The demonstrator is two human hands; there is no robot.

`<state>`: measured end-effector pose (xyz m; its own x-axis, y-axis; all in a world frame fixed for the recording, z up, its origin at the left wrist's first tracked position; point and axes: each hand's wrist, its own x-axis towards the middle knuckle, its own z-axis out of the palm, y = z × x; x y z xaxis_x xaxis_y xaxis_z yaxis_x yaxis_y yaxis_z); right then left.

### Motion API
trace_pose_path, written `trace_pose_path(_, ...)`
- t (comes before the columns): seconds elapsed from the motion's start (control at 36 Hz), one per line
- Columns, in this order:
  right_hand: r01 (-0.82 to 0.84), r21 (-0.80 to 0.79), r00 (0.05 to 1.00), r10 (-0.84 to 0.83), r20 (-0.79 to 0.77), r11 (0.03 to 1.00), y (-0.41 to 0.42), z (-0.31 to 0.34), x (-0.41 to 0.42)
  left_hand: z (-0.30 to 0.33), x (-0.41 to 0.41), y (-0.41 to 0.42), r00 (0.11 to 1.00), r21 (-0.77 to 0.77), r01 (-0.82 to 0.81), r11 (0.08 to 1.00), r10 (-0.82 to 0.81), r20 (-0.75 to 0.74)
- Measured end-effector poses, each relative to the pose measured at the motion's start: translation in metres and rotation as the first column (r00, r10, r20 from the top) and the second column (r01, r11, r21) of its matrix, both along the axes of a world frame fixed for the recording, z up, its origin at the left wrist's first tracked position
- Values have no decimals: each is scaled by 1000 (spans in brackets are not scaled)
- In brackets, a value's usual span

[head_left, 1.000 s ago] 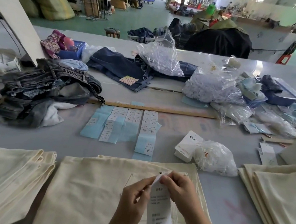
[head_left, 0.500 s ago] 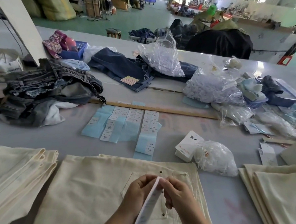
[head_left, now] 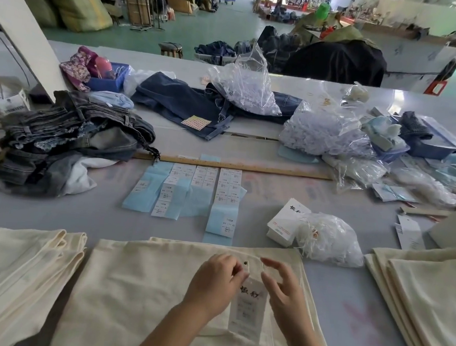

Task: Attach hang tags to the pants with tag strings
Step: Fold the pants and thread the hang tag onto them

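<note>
Hang tag lies flat on cream pants at near edge of tabletop; left hand pinches tag's top corner, right hand hovers beside tag, fingers loosely spread, grasping nothing; bag of tag strings beyond pants toward right

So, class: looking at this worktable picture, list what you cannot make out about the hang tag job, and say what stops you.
Head view only:
- Tag string: too thin to see; the left hand covers the top of the hang tag.
- Small print on the hang tag: blurred.
- Cream pants: lower part cut off by the bottom edge.
- Right hand: whether its fingers pinch anything is unclear.
</note>
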<state>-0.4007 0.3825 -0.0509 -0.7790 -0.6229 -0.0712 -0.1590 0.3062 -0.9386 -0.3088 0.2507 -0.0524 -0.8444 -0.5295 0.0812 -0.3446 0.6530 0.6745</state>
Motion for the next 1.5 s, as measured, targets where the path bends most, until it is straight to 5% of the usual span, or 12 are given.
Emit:
trace_pose_path(0.22, -49, -6, 999, 49, 8, 999, -8, 4, -7, 12, -40, 3, 996, 450, 28, 892, 12, -86)
trace_pose_path(0.53, 36, -18, 943, -28, 333, 999, 6, -11, -36, -8, -74, 2, 993, 621, 46, 782, 30, -112)
trace_pose_path(0.78, 122, 387, 940, -232, 251, 914, 16, -61, -77, -70, -98, -11, 951, 333, -78, 940, -30, 307)
trace_pose_path(1.06, 30, 561, 985, -120, 125, 827, -2, -78, -92, -83, -135, 9, 939, 24, 98, 995, -101, 329)
trace_pose_path(1.33, 41, 555, 986, -124, 112, 831, -6, -85, -95, -82, -140, -6, 935, 310, 7, 951, -116, 334)
trace_pose_path(1.5, 156, 326, 950, -233, 210, 932, -12, -79, -83, -79, -132, -14, 955, 491, 41, 870, -179, 236)
